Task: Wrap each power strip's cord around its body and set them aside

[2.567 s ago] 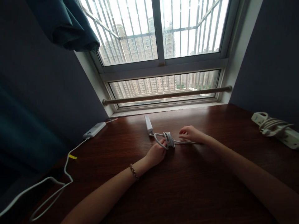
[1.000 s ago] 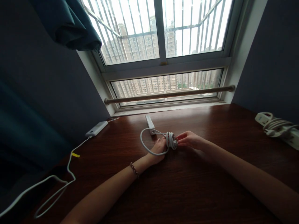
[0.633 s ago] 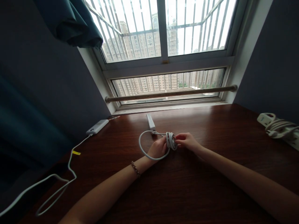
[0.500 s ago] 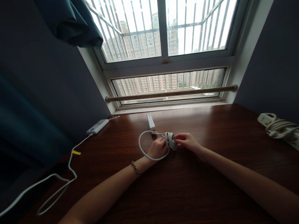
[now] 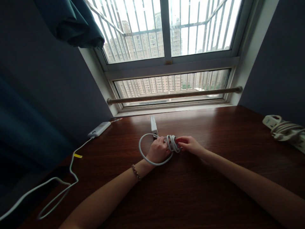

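Observation:
A grey-white cable [image 5: 172, 143] is wound into a small bundle above the middle of the brown desk. My left hand [image 5: 159, 150] is closed on the bundle's left side, and one wide loop of the cable hangs around that hand and wrist. From the right, my right hand [image 5: 189, 144] pinches the other end of the bundle; its fingertips are partly hidden behind the coils. Just beyond my left hand lies a white adapter-like block [image 5: 153, 125], long and narrow, which the cable appears to reach.
A white power bank-like box [image 5: 99, 129] lies at the desk's left edge, its white cable [image 5: 71, 168] with a yellow tag running down left. A power strip [image 5: 271, 121] with a coiled cord sits at the far right. Behind the wooden desk [image 5: 214, 127] is a barred window.
My left hand has shifted slightly left and turned, showing more of its back. The wide loop moved left with it, and the coils tilted a little. My right hand stays nearly in place.

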Demonstrator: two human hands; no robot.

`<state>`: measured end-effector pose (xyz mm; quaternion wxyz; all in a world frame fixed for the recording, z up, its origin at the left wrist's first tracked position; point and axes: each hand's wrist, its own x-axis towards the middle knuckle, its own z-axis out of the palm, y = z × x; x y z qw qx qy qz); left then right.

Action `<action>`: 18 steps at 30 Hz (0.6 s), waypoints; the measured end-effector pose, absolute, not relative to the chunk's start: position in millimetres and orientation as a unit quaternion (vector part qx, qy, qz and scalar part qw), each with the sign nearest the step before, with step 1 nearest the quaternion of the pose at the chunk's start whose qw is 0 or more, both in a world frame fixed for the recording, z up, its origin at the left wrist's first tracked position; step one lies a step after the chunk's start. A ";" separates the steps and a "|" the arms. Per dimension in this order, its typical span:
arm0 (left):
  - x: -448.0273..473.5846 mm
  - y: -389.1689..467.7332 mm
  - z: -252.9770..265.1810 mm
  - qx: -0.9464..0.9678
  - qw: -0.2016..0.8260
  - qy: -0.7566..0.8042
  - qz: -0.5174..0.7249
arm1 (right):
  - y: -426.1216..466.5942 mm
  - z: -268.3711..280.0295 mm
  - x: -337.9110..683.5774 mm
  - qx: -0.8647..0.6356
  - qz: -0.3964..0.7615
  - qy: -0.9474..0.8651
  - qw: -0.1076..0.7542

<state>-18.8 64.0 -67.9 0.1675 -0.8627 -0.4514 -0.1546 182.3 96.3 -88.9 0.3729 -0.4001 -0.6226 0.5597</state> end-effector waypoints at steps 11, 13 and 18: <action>-17.5 59.8 -62.8 -0.829 0.184 -0.520 -0.095 | 96.2 -91.2 180.7 -0.376 0.524 -0.663 0.380; -17.7 59.6 -64.0 -0.815 0.161 -0.551 -0.076 | 97.0 -92.6 180.5 -0.374 0.517 -0.669 0.382; -21.2 61.8 -70.2 -0.796 0.116 -0.592 -0.058 | 96.9 -96.4 179.7 -0.379 0.495 -0.680 0.387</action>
